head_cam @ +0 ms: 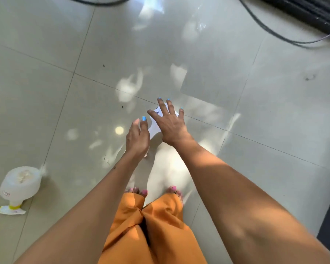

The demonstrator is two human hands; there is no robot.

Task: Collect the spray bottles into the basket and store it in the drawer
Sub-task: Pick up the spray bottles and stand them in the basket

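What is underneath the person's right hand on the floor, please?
A white object shows between the spread fingers of the right hand; the hand covers most of it, so its shape is hidden.

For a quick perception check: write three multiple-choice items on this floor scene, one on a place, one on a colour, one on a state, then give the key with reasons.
1. Where does the spray bottle with the yellow nozzle lie?
A. on the floor at the person's left
B. inside a basket
C. on the cables

2. What colour are the trousers?
A. blue
B. orange
C. grey

3. How is the right hand?
A. clenched in a fist
B. fingers spread over a white object
C. gripping a cable

Key:
1 A: the bottle lies on its side on the tile floor at lower left, no basket in view.
2 B: the cloth above the feet is orange.
3 B: the straight fingers are fanned over a white object between it and the left hand; what the object is cannot be told.
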